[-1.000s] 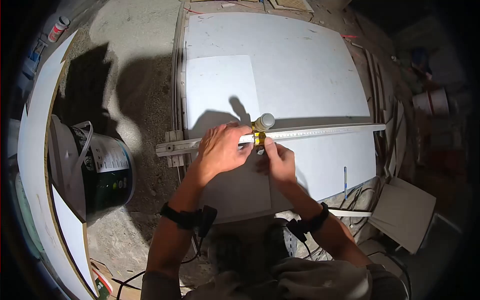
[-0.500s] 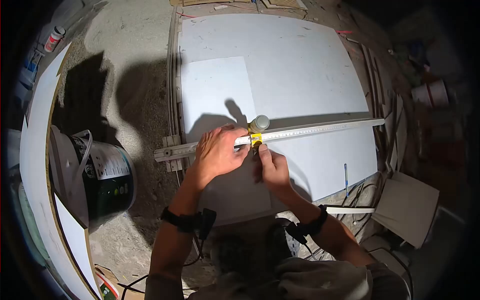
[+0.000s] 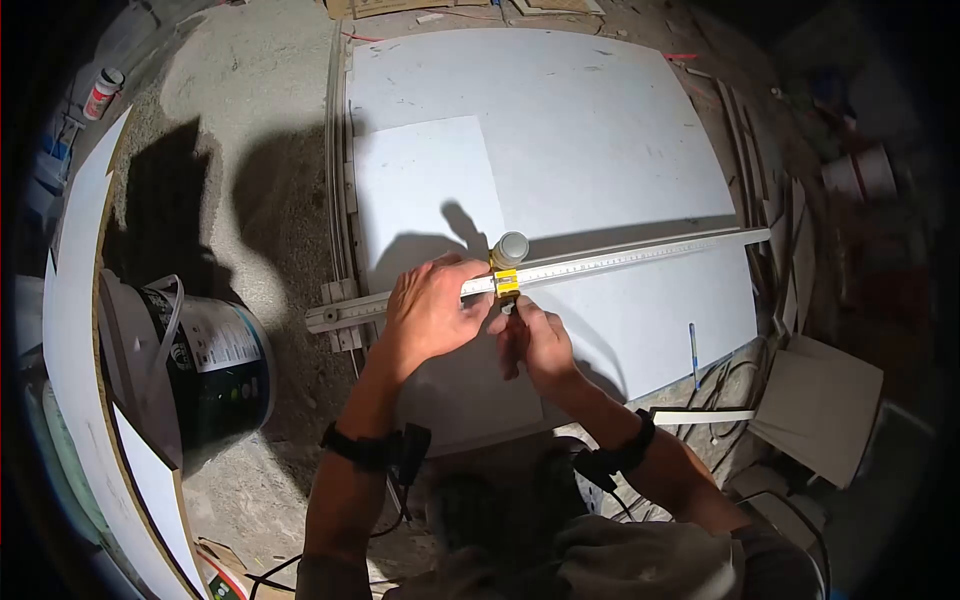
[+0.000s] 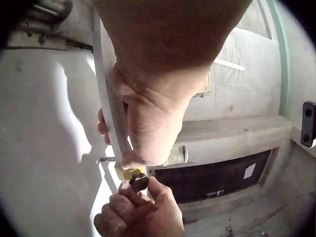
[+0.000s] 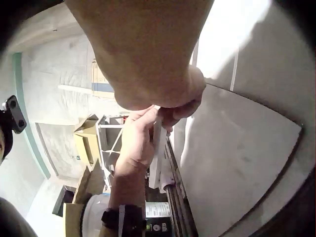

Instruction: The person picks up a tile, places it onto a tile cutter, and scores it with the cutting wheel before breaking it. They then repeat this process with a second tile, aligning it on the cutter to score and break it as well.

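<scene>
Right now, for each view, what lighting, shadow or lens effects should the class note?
Head: black, rounded corners; far edge of the board looks bowed; shadows beyond the left hand. Left wrist: washed-out bright patches beside the bar, dark corners, left forearm shaded. Right wrist: glare at upper right, meeting a broad shadow.

Slider (image 3: 506,281) — bright yellow; bucket (image 3: 215,350) — dark green, white label; pen (image 3: 693,356) — blue.
</scene>
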A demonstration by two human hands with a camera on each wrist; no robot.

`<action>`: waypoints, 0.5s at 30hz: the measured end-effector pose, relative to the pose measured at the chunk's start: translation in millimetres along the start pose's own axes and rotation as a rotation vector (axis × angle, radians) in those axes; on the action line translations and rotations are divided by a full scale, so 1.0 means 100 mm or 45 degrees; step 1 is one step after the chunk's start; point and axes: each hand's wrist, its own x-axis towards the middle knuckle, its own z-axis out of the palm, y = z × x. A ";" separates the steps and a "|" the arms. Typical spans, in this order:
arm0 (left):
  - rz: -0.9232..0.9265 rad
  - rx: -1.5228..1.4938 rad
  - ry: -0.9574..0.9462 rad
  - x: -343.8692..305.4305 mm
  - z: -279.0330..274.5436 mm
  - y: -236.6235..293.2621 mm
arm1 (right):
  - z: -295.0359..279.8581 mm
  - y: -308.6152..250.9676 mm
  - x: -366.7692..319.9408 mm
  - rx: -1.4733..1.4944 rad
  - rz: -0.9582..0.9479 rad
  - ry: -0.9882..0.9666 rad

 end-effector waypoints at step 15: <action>0.017 -0.012 0.029 0.00 0.03 -0.03 | 0.03 -0.09 0.02 0.030 0.164 0.112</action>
